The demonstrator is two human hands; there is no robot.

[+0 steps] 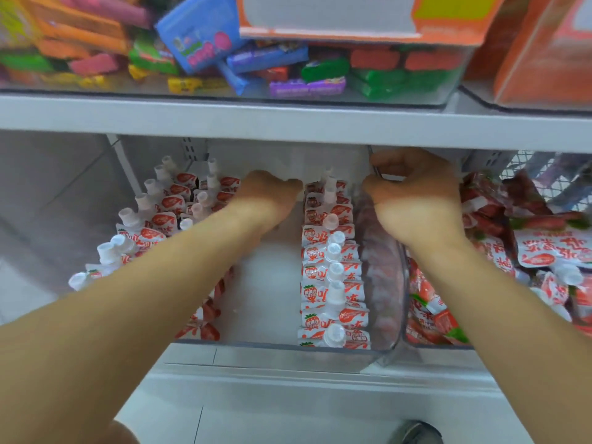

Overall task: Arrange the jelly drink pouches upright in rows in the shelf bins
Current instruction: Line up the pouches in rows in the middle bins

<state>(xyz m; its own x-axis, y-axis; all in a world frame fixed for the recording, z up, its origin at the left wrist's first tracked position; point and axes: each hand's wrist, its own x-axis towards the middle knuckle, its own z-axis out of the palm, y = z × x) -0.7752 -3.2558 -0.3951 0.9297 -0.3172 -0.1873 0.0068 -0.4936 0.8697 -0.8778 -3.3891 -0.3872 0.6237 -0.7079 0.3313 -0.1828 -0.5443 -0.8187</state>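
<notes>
Both hands are deep in the clear bin [288, 346] on the lower shelf. The left hand [267, 195] is curled at the back of the empty middle lane, probably on a pouch, but I can't tell what its fingers hold. The right hand [413, 193] has its fingers curled round the bin's right wall near the back. Upright jelly pouches [333, 283] already form a neat row on the right, more on the left. My advice: fill the middle gap back to front, spouts up, packed tight so nothing tips. Loose pouches [551, 251] wait in the next bin.
</notes>
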